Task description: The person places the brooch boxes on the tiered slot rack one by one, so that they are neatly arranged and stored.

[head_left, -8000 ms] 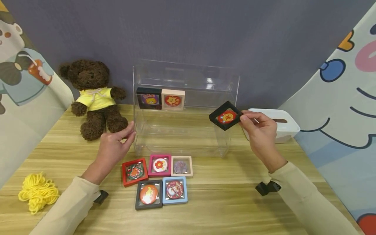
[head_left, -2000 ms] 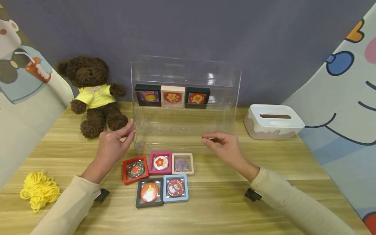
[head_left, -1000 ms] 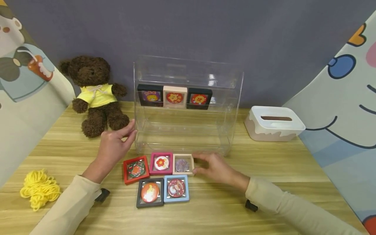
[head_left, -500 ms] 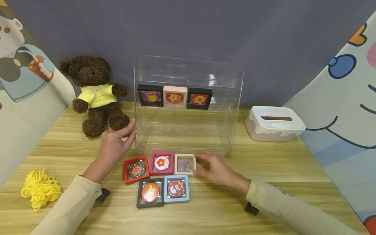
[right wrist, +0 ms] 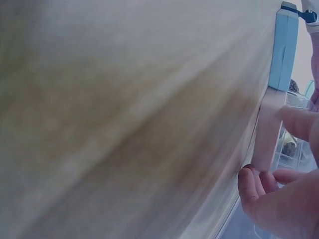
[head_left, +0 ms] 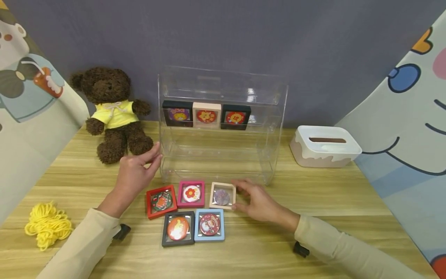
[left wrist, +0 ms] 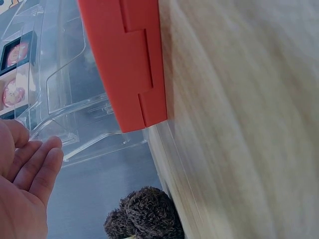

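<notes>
In the head view my right hand [head_left: 259,202] grips a cream square display frame [head_left: 223,196] by its right side, thumb at the near corner and fingers at the far one. Its clear window holds a purplish round badge. The right wrist view has the thumb and fingers on the pale frame's [right wrist: 267,132] ends. My left hand [head_left: 134,174] pinches the left edge of a clear acrylic display rack [head_left: 216,164]. On the rack's upper tier stand a black frame [head_left: 177,114], a cream frame [head_left: 206,115] and another black frame [head_left: 235,117], side by side.
Left of the held frame lie a pink frame [head_left: 191,194] and a red frame [head_left: 162,202]. Nearer are a dark grey frame [head_left: 178,228] and a blue frame [head_left: 209,225]. Around stand a teddy bear [head_left: 109,114], yellow yarn [head_left: 47,226] and a tissue box [head_left: 325,146].
The black frame from my right hand now stands on the rack. That hand has since come down to the cream frame and drawn it right, away from the pink one, turning it slightly.
</notes>
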The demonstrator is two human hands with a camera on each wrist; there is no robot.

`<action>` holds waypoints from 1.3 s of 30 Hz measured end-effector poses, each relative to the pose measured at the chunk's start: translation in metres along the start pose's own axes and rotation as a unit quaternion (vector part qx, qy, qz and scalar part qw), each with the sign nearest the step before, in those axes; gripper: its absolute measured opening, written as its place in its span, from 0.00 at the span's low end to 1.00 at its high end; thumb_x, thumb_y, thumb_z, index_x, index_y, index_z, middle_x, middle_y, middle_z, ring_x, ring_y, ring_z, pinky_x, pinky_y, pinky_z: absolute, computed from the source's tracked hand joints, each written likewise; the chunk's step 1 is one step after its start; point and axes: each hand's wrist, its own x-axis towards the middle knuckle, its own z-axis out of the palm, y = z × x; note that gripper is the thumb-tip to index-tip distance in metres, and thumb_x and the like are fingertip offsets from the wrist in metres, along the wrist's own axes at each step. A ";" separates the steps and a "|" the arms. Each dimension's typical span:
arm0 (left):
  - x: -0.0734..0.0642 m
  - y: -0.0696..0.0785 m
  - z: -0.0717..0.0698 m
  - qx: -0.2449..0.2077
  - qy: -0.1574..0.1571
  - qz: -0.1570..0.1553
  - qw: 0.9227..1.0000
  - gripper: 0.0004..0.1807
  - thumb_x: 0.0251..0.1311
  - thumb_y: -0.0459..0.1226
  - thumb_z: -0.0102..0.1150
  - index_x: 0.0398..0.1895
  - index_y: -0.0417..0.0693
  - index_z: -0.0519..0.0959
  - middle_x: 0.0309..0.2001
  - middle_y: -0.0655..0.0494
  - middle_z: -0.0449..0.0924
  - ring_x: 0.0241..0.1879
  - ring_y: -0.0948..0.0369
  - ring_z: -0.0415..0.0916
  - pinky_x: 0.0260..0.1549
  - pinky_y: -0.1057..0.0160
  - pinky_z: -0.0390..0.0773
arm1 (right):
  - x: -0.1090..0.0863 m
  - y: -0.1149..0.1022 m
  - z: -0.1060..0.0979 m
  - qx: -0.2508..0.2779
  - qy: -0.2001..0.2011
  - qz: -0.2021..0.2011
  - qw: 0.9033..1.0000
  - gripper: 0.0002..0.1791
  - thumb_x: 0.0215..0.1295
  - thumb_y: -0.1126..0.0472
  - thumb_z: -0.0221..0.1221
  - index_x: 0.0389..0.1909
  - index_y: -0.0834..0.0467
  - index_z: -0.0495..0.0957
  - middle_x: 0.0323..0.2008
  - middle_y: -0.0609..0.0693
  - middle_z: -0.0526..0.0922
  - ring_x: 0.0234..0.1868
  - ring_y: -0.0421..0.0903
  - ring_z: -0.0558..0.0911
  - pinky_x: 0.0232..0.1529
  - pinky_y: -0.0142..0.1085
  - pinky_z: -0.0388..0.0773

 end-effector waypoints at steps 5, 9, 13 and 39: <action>0.000 0.000 0.000 0.003 0.001 -0.001 1.000 0.19 0.48 0.25 0.67 0.47 0.34 0.81 0.32 0.43 0.83 0.19 0.55 0.82 0.12 0.58 0.74 | -0.001 -0.001 0.001 0.006 0.018 0.002 1.000 0.40 0.45 0.66 0.73 0.61 0.70 0.68 0.50 0.55 0.72 0.43 0.49 0.76 0.46 0.40 0.76; -0.001 0.000 0.000 0.003 -0.001 -0.003 1.000 0.19 0.48 0.25 0.67 0.47 0.34 0.81 0.33 0.42 0.83 0.19 0.55 0.82 0.11 0.58 0.73 | 0.000 -0.001 0.001 0.028 0.035 -0.006 0.999 0.39 0.42 0.68 0.74 0.59 0.71 0.70 0.49 0.56 0.70 0.41 0.50 0.78 0.44 0.39 0.77; -0.001 0.000 0.000 0.006 0.000 -0.002 1.000 0.19 0.48 0.26 0.67 0.47 0.34 0.81 0.33 0.42 0.83 0.18 0.55 0.81 0.11 0.58 0.72 | 0.001 0.000 0.003 0.052 0.049 -0.013 0.997 0.38 0.39 0.71 0.74 0.56 0.69 0.72 0.47 0.56 0.71 0.39 0.49 0.79 0.41 0.38 0.78; -0.001 -0.001 0.001 0.013 -0.009 -0.007 1.000 0.19 0.49 0.26 0.68 0.47 0.33 0.81 0.32 0.40 0.82 0.20 0.53 0.82 0.08 0.61 0.70 | 0.001 -0.017 -0.013 0.119 0.189 -0.148 0.964 0.10 0.41 0.85 0.66 0.26 0.73 0.82 0.33 0.64 0.79 0.33 0.53 0.81 0.27 0.33 0.80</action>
